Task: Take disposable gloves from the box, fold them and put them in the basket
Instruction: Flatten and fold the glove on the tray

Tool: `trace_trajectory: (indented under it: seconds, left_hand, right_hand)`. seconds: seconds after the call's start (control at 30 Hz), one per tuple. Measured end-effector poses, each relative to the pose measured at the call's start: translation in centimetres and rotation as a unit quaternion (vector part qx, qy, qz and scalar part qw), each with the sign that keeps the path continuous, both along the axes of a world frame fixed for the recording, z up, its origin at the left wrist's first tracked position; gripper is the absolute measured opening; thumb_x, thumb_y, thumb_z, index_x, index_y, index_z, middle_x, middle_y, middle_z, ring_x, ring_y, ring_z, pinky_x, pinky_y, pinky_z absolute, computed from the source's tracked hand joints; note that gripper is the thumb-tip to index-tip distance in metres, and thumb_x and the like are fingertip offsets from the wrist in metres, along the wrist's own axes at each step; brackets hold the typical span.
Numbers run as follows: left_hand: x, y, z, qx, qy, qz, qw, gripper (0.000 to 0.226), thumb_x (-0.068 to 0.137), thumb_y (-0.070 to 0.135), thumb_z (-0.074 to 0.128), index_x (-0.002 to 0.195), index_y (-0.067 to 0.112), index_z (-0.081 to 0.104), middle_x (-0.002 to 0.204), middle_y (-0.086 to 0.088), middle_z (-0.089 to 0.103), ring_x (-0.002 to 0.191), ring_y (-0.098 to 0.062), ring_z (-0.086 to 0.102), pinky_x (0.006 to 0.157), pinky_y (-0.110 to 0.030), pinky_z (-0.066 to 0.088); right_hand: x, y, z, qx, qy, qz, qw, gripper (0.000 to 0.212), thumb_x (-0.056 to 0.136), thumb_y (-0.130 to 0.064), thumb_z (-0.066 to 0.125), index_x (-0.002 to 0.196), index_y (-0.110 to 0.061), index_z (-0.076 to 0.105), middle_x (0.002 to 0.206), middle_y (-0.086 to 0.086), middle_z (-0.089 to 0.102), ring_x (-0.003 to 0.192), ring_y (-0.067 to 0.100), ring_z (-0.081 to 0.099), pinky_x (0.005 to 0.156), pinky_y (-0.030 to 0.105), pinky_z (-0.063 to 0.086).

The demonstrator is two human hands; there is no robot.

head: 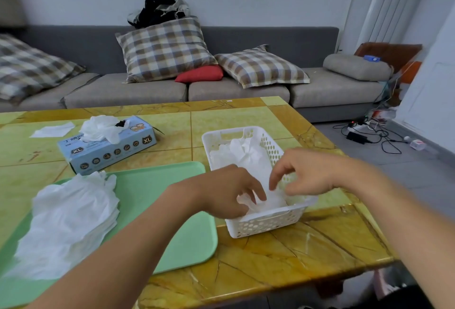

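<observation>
A white perforated basket stands on the table at centre right with folded white gloves inside. My left hand reaches into its near end, fingers curled on a folded glove. My right hand hovers over the same end with fingers spread, touching that glove lightly or just above it. A blue glove box lies at the left, white gloves bulging from its slot. A pile of flat white gloves rests on the green tray.
The yellow-green marble table ends close to the basket's right and near sides. A loose white sheet lies at the far left. A grey sofa with cushions stands behind, cables on the floor at right.
</observation>
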State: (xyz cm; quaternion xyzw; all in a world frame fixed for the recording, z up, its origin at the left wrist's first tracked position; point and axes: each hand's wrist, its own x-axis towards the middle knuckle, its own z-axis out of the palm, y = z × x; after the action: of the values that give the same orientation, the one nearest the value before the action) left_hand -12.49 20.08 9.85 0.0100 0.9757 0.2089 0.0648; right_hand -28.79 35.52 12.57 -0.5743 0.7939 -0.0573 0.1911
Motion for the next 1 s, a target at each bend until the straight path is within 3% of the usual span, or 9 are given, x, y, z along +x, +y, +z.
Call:
trace_trajectory:
  seconds: [0.1, 0.2, 0.33, 0.4, 0.5, 0.63, 0.77, 0.87, 1.0]
  left_hand:
    - [-1.0, -0.6, 1.2, 0.057, 0.051, 0.066, 0.995, 0.021, 0.091, 0.021, 0.065, 0.109, 0.022, 0.076, 0.103, 0.008, 0.076, 0.095, 0.000, 0.068, 0.087, -0.017, 0.053]
    - [-2.9, -1.0, 0.3, -0.037, 0.077, 0.151, 0.985, 0.023, 0.093, 0.024, 0.060, 0.076, 0.011, 0.069, 0.076, -0.005, 0.067, 0.079, -0.023, 0.065, 0.069, -0.034, 0.050]
    - [-4.0, 0.0, -1.5, -0.187, -0.021, 0.158, 0.969, 0.026, 0.087, 0.029, 0.074, 0.103, 0.014, 0.059, 0.090, -0.004, 0.055, 0.080, -0.024, 0.053, 0.068, -0.033, 0.044]
    - [-4.3, 0.3, -2.0, -0.196, -0.026, 0.157, 0.968, 0.033, 0.086, 0.028, 0.076, 0.109, 0.013, 0.057, 0.092, -0.003, 0.050, 0.080, -0.023, 0.048, 0.069, -0.032, 0.041]
    - [-4.9, 0.4, -2.8, -0.200, -0.032, 0.164, 0.965, 0.026, 0.086, 0.027, 0.076, 0.087, 0.013, 0.054, 0.078, 0.001, 0.045, 0.079, -0.022, 0.052, 0.067, -0.030, 0.041]
    - [-5.1, 0.4, -2.7, -0.221, -0.031, 0.181, 0.958, 0.041, 0.082, 0.035, 0.078, 0.109, 0.013, 0.057, 0.106, -0.006, 0.053, 0.098, -0.025, 0.057, 0.073, -0.031, 0.042]
    - [-5.4, -0.3, -1.9, -0.307, -0.053, 0.200, 0.929, 0.079, 0.073, 0.061, 0.076, 0.131, 0.015, 0.048, 0.130, -0.008, 0.046, 0.124, -0.030, 0.044, 0.097, -0.041, 0.039]
    - [-5.9, -0.6, -1.5, -0.295, -0.118, 0.196, 0.928, 0.075, 0.072, 0.073, 0.070, 0.123, 0.020, 0.056, 0.127, -0.003, 0.052, 0.121, -0.026, 0.049, 0.114, -0.052, 0.026]
    - [-5.8, -1.1, -2.0, -0.284, -0.157, 0.184, 0.928, 0.076, 0.074, 0.083, 0.058, 0.122, 0.024, 0.062, 0.117, 0.005, 0.062, 0.122, -0.022, 0.052, 0.116, -0.068, -0.006]
  right_hand:
    - [-0.3, -2.3, -0.2, -0.122, -0.020, -0.029, 0.992, 0.017, 0.090, -0.019, 0.068, 0.096, -0.029, 0.081, 0.095, -0.018, 0.075, 0.092, -0.006, 0.066, 0.084, 0.022, 0.054]
    - [0.3, -5.4, -1.9, -0.123, 0.017, 0.000, 0.992, 0.017, 0.090, -0.014, 0.065, 0.095, -0.019, 0.079, 0.091, -0.010, 0.075, 0.089, 0.006, 0.067, 0.078, 0.026, 0.053]
    - [-1.6, -8.5, -4.7, -0.067, 0.019, -0.012, 0.998, 0.020, 0.081, -0.008, 0.070, 0.073, -0.025, 0.070, 0.072, -0.013, 0.061, 0.067, 0.007, 0.056, 0.072, 0.029, 0.046]
    - [-2.4, -9.5, -5.7, -0.074, 0.029, -0.019, 0.997, 0.026, 0.073, -0.018, 0.083, 0.090, -0.028, 0.068, 0.096, -0.011, 0.062, 0.090, 0.014, 0.062, 0.085, 0.036, 0.052]
    - [-2.7, -9.9, -6.0, -0.056, 0.021, -0.034, 0.998, 0.095, 0.069, -0.029, 0.092, 0.149, -0.018, 0.041, 0.154, 0.001, 0.037, 0.142, 0.021, 0.038, 0.116, 0.038, 0.034]
    - [-3.3, -9.6, -6.1, -0.071, 0.006, -0.051, 0.996, 0.127, 0.066, -0.034, 0.094, 0.162, -0.019, 0.012, 0.169, -0.005, 0.001, 0.155, 0.014, 0.007, 0.123, 0.031, 0.018]
    - [-2.6, -7.8, -4.5, -0.127, 0.021, -0.081, 0.988, 0.111, 0.062, -0.033, 0.096, 0.153, -0.022, 0.035, 0.154, -0.005, 0.034, 0.133, 0.019, 0.046, 0.095, 0.025, 0.043]
    - [-1.3, -6.2, -3.6, -0.067, 0.028, -0.039, 0.997, 0.067, 0.060, -0.038, 0.096, 0.115, -0.027, 0.061, 0.110, -0.010, 0.058, 0.099, 0.015, 0.059, 0.068, 0.026, 0.048]
    - [-0.4, -5.4, -4.2, 0.056, -0.014, 0.001, 0.998, 0.039, 0.067, -0.031, 0.093, 0.097, -0.025, 0.070, 0.089, -0.009, 0.067, 0.087, 0.015, 0.067, 0.078, 0.035, 0.059]
